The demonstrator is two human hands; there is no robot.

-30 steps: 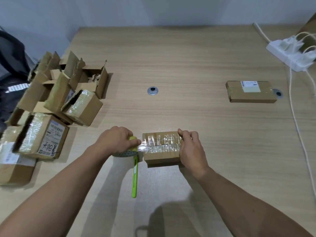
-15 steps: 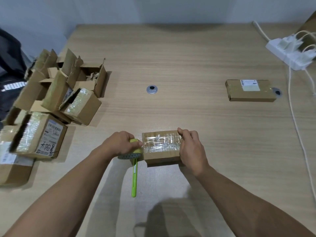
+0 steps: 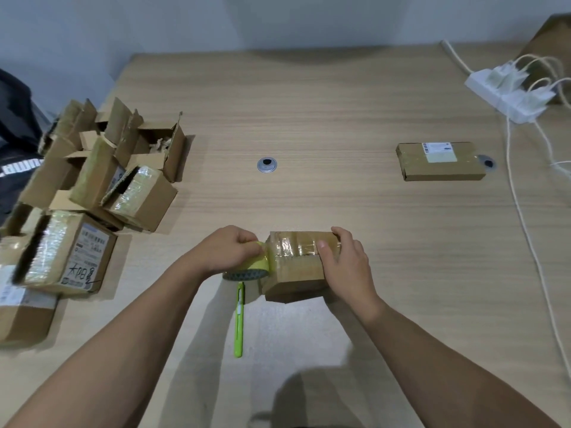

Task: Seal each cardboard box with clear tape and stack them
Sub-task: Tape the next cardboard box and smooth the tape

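Observation:
A small cardboard box (image 3: pixel 295 274) sits on the wooden table near the front middle, its top covered with clear tape. My right hand (image 3: pixel 347 267) grips its right end, thumb on the taped top. My left hand (image 3: pixel 230 250) holds a roll of tape (image 3: pixel 250 268) tight against the box's left end. A flat sealed box (image 3: pixel 440 162) with a white label lies alone at the right. A pile of open and part-taped boxes (image 3: pixel 92 186) fills the left edge.
A green utility knife (image 3: pixel 239 319) lies on the table just below the roll. A white power strip (image 3: pixel 509 94) with plugs and cables sits far right, one cable running down the right side. A round metal grommet (image 3: pixel 267 164) is mid-table. A dark bag is at the far left.
The roll in my left hand has moved right, against the box's left end, and the box is tipped up slightly. My right hand keeps its hold.

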